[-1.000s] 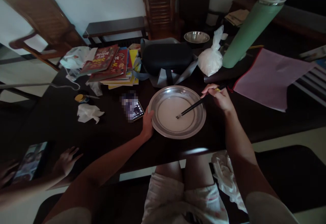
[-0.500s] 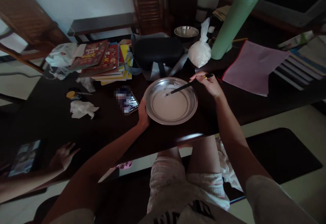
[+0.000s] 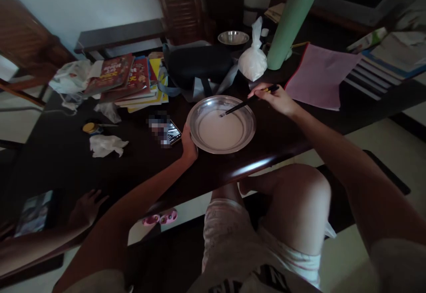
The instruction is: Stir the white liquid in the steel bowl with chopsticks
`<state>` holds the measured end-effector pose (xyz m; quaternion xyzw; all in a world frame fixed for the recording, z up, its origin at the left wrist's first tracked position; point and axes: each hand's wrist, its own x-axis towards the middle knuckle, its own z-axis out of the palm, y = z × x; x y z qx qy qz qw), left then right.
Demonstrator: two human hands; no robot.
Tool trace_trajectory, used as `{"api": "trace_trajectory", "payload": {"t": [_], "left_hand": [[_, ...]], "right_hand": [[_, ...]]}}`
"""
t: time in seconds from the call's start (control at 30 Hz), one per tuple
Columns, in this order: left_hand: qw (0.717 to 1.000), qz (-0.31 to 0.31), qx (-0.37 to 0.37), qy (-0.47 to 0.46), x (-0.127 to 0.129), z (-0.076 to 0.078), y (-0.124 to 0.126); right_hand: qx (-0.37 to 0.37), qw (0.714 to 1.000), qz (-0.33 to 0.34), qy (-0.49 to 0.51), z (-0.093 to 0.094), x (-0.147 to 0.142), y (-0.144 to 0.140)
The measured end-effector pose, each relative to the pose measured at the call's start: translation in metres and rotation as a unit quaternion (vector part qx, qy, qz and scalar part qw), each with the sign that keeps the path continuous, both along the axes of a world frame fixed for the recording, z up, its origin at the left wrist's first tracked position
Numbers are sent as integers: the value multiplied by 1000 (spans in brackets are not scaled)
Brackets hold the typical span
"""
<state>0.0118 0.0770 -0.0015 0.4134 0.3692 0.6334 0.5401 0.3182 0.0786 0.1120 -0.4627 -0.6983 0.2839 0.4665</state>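
A steel bowl (image 3: 251,129) with a pale, milky content (image 3: 221,131) stands near the table's front edge. At its left rim, my left hand (image 3: 189,145) is closed on the side of the bowl; part of its fingers is hidden. A thin black brush (image 3: 240,105) with a yellow band slants down into the bowl. My right hand (image 3: 277,99) pinches its upper end, right of the bowl and above the table. The tip touches or hovers just over the pale surface; I cannot tell which.
A phone (image 3: 175,133) lies left of the bowl, near crumpled tissue (image 3: 107,145) and a small yellow-lidded jar (image 3: 91,128). Behind are stacked books (image 3: 116,73), a black case (image 3: 201,64), a tied bag of white powder (image 3: 253,64) and a green flask (image 3: 291,26). Another person's hand (image 3: 88,206) rests at left.
The brush tip has shifted slightly within the bowl, still in my right hand. My left hand stays on the rim. My right knee has come up, and the whole view has tilted a little.
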Motion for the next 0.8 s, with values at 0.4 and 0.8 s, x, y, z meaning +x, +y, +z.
{"api": "trace_trajectory", "payload": {"t": [0.4, 0.8], "left_hand": [[999, -19, -23, 19, -7, 4, -6], [996, -38, -85, -5, -9, 17, -11]], "right_hand": [[-90, 988, 122, -10, 4, -19, -8], [6, 989, -49, 139, -40, -11, -23]]}}
